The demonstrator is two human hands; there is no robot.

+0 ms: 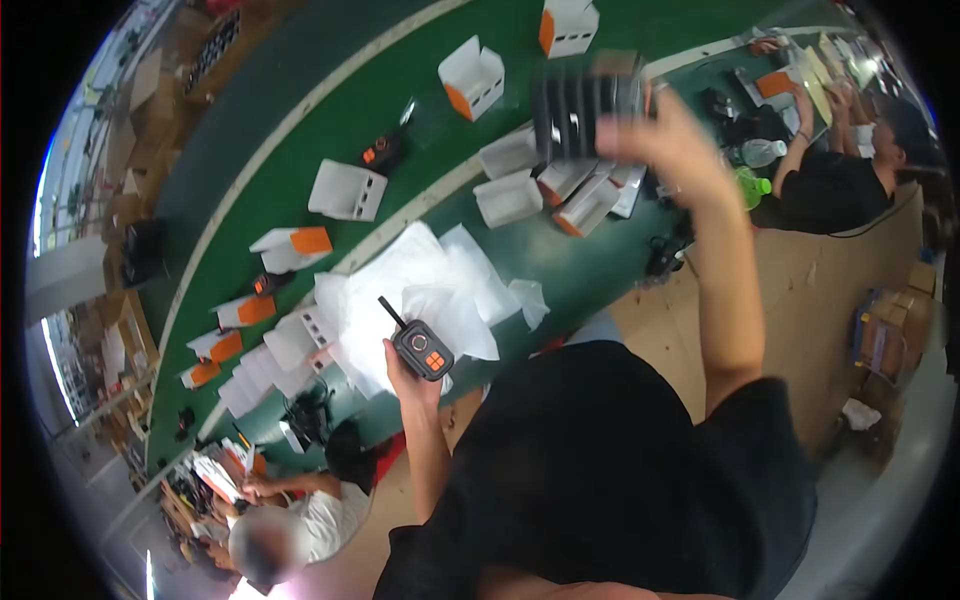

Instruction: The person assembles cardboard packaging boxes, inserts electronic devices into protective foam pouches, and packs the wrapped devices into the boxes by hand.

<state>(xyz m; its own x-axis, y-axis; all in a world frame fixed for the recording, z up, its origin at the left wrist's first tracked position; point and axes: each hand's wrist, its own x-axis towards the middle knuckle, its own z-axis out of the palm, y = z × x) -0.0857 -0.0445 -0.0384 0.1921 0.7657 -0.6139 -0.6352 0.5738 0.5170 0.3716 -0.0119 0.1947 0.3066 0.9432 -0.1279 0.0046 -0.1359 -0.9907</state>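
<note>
My left hand is closed around a small black device with orange buttons, which has a round dial and a short black strap. It is held over a pile of thin white bags or sheets. My right hand is raised over the far right part of the bench, gripping a black ribbed block. Motion blurs that block, so its exact kind cannot be made out. Below and beside it lie several open white and orange boxes.
Along the green conveyor belt stand open white-orange boxes and another black-orange device. Nested white trays lie at left. A person in white works at lower left, another in black at right. Bottles stand there.
</note>
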